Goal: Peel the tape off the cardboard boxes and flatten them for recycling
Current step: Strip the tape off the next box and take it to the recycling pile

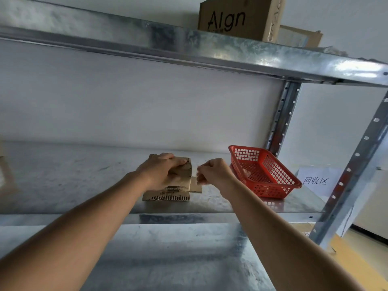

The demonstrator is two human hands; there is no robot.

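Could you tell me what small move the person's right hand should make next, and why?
Probably carry what it pinches over to the red basket and let go. The right hand is curled beside the small cardboard box, seemingly holding a peeled tape strip, though that is blurred; the left hand presses the box down.

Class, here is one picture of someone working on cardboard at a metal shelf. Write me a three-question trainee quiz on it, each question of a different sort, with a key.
1. True or false: the left hand rests on the flattened cardboard box.
2. The red basket stands on which side of the hands? A left, B right.
3. Fill in: the right hand is curled beside the box's ____ edge.

Key: 1 true; 2 B; 3 right.
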